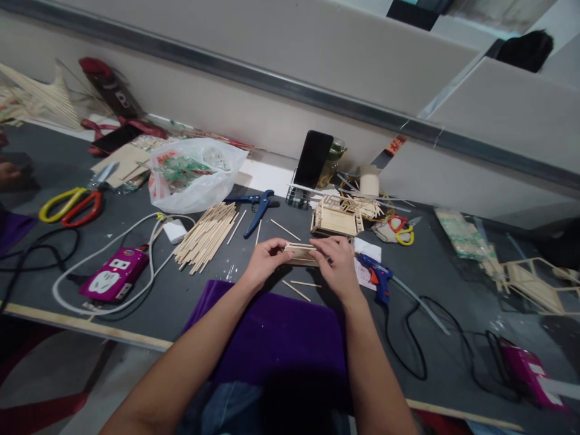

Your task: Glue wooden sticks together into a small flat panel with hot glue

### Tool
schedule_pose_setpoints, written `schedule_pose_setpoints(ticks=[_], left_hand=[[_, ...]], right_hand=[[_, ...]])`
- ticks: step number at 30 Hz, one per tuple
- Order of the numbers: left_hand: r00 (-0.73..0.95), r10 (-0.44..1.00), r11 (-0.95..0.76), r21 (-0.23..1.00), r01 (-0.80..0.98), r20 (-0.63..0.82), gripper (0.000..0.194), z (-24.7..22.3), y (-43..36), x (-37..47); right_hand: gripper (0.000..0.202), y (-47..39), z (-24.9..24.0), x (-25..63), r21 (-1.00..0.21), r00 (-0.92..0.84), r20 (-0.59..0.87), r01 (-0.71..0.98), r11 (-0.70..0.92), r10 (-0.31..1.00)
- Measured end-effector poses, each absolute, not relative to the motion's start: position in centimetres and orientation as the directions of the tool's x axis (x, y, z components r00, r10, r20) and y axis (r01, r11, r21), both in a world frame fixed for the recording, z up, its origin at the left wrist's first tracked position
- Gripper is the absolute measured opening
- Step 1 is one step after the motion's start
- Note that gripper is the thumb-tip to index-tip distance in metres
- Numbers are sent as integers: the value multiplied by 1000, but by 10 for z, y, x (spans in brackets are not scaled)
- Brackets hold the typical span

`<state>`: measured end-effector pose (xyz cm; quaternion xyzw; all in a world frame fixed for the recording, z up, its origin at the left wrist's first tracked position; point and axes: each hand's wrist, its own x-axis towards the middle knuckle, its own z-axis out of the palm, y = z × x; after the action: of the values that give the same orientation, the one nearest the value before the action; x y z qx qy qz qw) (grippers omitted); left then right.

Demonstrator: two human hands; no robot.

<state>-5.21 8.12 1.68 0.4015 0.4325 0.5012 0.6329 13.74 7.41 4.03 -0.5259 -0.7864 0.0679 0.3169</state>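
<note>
My left hand (268, 261) and my right hand (336, 261) grip the two ends of a small wooden stick panel (301, 255), fingers pinched along its edges. Two loose wooden sticks (296, 291) lie just below it, by the purple cloth (276, 338). Right behind my hands stands a small model made of wooden sticks (338, 219). To the right of my right hand a blue glue gun (379, 277) rests partly on white paper. Left of my left hand is a pile of wooden sticks (207, 238).
A blue cutter (259, 211) lies behind the pile, near a white plastic bag (194, 175). Scissors (72, 205) and a purple power strip (115, 275) with cables are at left. A phone (313, 158) stands upright at the back. Another person's hand (9, 172) shows at far left.
</note>
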Motion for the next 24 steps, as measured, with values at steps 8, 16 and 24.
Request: schedule_pose_setpoints(ticks=[8, 16, 24], left_hand=[[106, 982, 181, 941, -286, -157, 30, 17, 81, -52], [95, 983, 175, 953, -248, -156, 29, 15, 82, -53], [81, 985, 165, 955, -247, -149, 29, 15, 82, -53]], right_hand=[[23, 75, 41, 140, -486, -218, 425, 764, 425, 879], [27, 74, 45, 163, -688, -57, 436, 622, 374, 898], [35, 69, 38, 164, -771, 8, 343, 573, 277, 939]])
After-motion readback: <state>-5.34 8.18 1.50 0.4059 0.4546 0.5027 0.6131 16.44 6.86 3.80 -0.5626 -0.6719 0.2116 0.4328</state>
